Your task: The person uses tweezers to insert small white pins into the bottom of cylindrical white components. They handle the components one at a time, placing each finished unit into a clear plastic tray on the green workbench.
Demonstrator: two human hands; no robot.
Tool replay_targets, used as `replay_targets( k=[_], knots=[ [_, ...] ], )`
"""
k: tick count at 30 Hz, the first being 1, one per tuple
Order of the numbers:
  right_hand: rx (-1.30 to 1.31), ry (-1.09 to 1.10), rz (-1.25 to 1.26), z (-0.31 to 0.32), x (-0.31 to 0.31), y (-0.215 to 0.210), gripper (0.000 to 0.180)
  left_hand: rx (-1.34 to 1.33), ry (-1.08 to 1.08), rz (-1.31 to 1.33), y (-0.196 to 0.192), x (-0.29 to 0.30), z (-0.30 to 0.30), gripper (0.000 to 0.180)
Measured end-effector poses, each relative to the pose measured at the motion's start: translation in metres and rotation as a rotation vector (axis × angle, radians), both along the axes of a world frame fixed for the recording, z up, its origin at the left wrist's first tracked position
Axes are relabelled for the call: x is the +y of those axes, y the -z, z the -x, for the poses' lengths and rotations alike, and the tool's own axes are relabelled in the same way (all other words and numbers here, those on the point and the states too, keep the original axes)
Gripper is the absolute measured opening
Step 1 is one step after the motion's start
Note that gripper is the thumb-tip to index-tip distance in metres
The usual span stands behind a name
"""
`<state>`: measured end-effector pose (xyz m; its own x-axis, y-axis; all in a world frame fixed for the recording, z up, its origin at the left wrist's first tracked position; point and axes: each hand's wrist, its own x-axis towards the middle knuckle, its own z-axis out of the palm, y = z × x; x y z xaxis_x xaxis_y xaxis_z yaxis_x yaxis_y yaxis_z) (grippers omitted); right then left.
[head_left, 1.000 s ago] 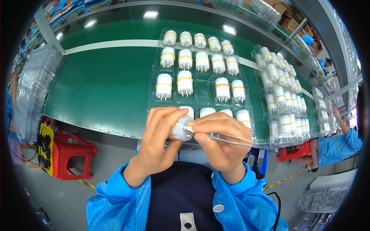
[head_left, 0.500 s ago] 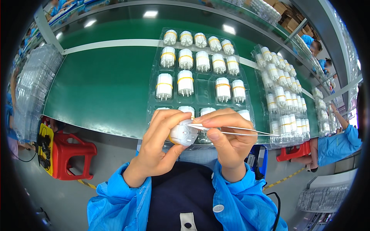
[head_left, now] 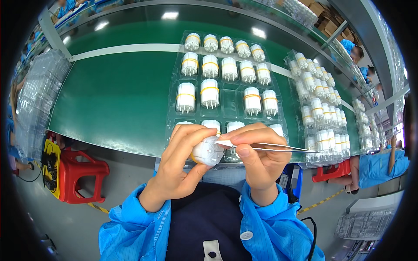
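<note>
Closed round a white plug adapter (head_left: 206, 152) with a yellow band, my left hand (head_left: 179, 157) holds it with a slotted face turned to the right. My right hand (head_left: 262, 155) pinches a pair of metal tweezers (head_left: 283, 148), whose tips reach that face; whether they grip anything there is too small to tell. Just beyond my hands lies a clear plastic tray (head_left: 228, 114) with rows of similar white adapters (head_left: 210, 93), most with a yellow band and pins toward me. One pocket in its third row holds no adapter.
More filled trays (head_left: 320, 108) stand to the right on the green table (head_left: 109, 100). Stacked clear trays (head_left: 41, 91) rise at the left edge. Red stools (head_left: 82, 176) stand below the table's edge. A person in blue (head_left: 374, 167) sits at the right.
The tweezers' arms have come closer together and turned slightly in my right hand. My left hand keeps the adapter in almost the same place. At the right, the other person's arm has moved.
</note>
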<state>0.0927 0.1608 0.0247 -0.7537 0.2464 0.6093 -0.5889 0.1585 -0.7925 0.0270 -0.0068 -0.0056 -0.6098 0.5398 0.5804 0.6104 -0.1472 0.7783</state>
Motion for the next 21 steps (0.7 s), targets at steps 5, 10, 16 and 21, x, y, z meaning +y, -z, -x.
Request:
replay_targets(
  k=[5,10,16,21],
  knots=[
    [0.004,-0.018,-0.036,0.0001,0.0027,-0.0012,0.011,-0.023,0.008,-0.020,0.0026,0.0000,-0.0007,0.056],
    [0.016,-0.028,-0.020,0.0013,0.0040,-0.0001,0.012,0.054,0.010,0.050,0.0025,-0.0036,0.0044,0.054],
    [-0.003,-0.013,0.014,0.0004,0.0023,-0.0004,0.012,0.114,-0.012,0.052,-0.0018,-0.0022,0.0049,0.054],
    [0.009,0.016,-0.214,0.0000,0.0054,-0.0081,0.014,0.118,-0.039,0.032,-0.0020,-0.0002,0.0011,0.058]
  ],
)
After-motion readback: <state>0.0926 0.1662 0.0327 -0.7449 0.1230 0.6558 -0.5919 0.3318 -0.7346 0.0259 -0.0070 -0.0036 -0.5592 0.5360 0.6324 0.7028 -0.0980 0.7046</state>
